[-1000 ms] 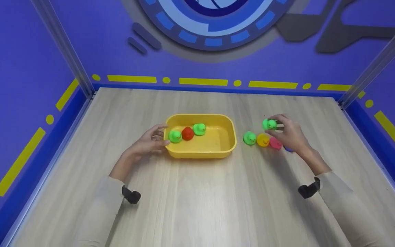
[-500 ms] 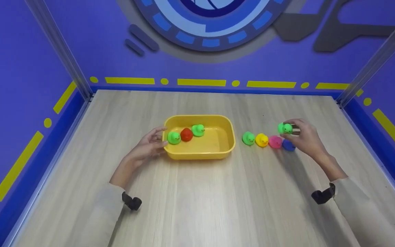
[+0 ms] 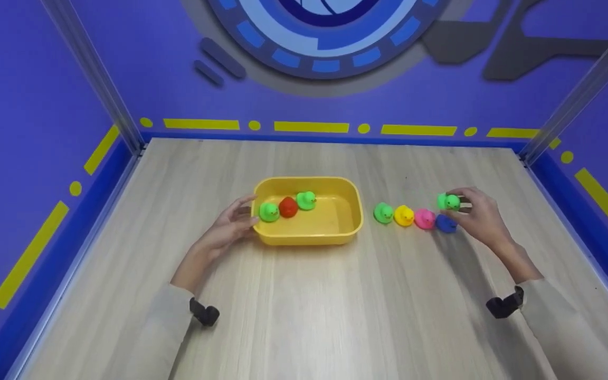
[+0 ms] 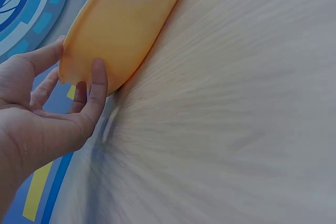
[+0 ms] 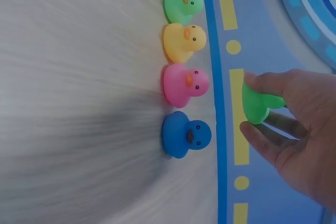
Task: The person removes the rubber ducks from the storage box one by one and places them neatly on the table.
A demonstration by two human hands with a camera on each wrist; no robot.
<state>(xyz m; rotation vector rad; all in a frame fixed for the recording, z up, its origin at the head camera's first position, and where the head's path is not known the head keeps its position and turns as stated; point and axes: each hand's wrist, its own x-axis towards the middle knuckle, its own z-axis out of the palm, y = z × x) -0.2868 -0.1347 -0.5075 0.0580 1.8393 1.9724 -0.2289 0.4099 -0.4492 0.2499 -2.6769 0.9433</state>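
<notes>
My right hand [image 3: 481, 216] pinches a green rubber duck [image 3: 448, 201] between thumb and fingers. It is lifted above the tabletop, close to the right end of a row of rubber ducks. From left to right the row has a green duck [image 3: 383, 212], a yellow duck [image 3: 404, 216], a pink duck [image 3: 425, 218] and a blue duck [image 5: 185, 135]. At the left end of a yellow tub [image 3: 312, 239], my left hand [image 3: 227, 224] rests spread fingertips against the wall and rim. Inside the tub sit two green ducks [image 3: 269, 212] and a red duck [image 3: 288, 207].
A wooden tabletop [image 3: 304, 306] lies under everything. Blue printed panels [image 3: 304, 89] stand at the back and both sides, with metal posts [image 3: 93, 79] at the corners. Each wrist carries a black camera [image 3: 504, 303].
My right hand has moved right with the green duck, from above the yellow and pink ducks to near the blue one, which has come into view. My left hand stays at the tub.
</notes>
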